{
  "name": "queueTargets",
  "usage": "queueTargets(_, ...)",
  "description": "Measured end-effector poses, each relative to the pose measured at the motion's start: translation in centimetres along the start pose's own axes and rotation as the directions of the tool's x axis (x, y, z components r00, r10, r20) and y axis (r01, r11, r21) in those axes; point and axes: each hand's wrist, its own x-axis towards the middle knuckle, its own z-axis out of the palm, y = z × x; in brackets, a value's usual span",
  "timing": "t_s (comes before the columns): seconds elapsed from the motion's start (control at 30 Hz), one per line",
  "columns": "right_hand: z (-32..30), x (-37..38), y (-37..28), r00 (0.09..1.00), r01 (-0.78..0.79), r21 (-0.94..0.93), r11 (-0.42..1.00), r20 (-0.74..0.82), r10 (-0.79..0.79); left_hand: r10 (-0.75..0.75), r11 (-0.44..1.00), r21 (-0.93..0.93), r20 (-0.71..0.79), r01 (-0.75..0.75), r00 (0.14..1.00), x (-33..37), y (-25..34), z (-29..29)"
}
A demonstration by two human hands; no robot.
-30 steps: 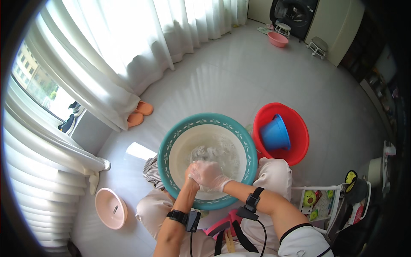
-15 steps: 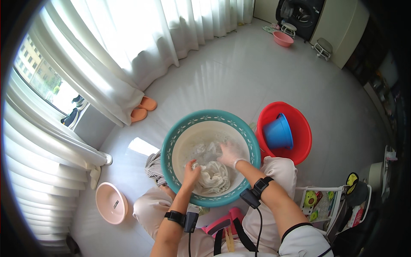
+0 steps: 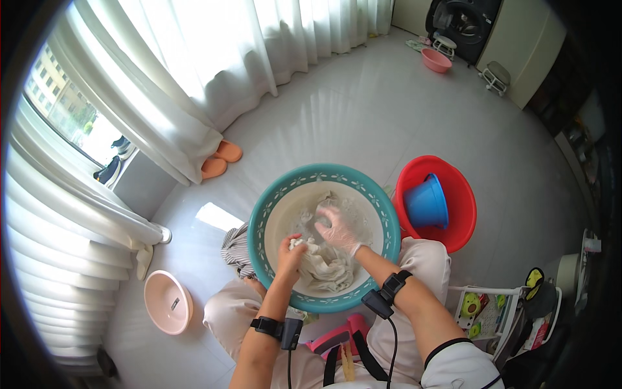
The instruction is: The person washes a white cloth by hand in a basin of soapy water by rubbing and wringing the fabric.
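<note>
left hand [image 3: 289, 258] pinches crumpled wet white cloth [image 3: 328, 268] inside round teal-rimmed plastic basin [image 3: 258, 227], clear-gloved right hand [image 3: 337, 228] open with fingers spread, so that one-sided grip could let sodden weight slip and splash.

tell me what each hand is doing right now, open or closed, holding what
Left hand: closed on the white cloth.
Right hand: open, no cloth seen in its grip.
</note>
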Motion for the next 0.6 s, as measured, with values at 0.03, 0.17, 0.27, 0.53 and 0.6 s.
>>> queueTargets(0.03, -0.1, -0.6, -0.4, 0.914, -0.200, 0.152, 0.968, 0.386, 0.128, 0.030, 0.990, -0.141, 0.004, -0.030, 1.000, -0.3, 0.5, 0.3)
queueTargets(0.17, -0.3, -2.7, -1.6, 0.614, -0.484, 0.396, 0.781, 0.789, -0.020, 0.124, 0.944, -0.287, -0.148, -0.163, 0.981, -0.8, 2.1, 0.6)
queueTargets(0.27, -2.2, -2.1, -0.1, 0.417, -0.395, 0.156, 0.906, 0.909, 0.025, 0.118, 0.860, -0.444, -0.308, -0.253, 0.944, -1.0, 2.8, 0.4)
queueTargets(0.53, -2.7, -1.3, 3.4, 0.785, -0.388, -0.203, 0.899, 0.438, 0.437, -0.228, 0.974, -0.045, -0.129, 0.224, 0.965, -2.3, 0.0, 0.3)
queueTargets(0.6, -0.9, -3.3, 3.4, 0.871, -0.270, -0.401, 0.875, 0.286, 0.400, -0.326, 0.941, 0.076, -0.065, 0.331, 0.943, -2.2, -1.2, 0.3)
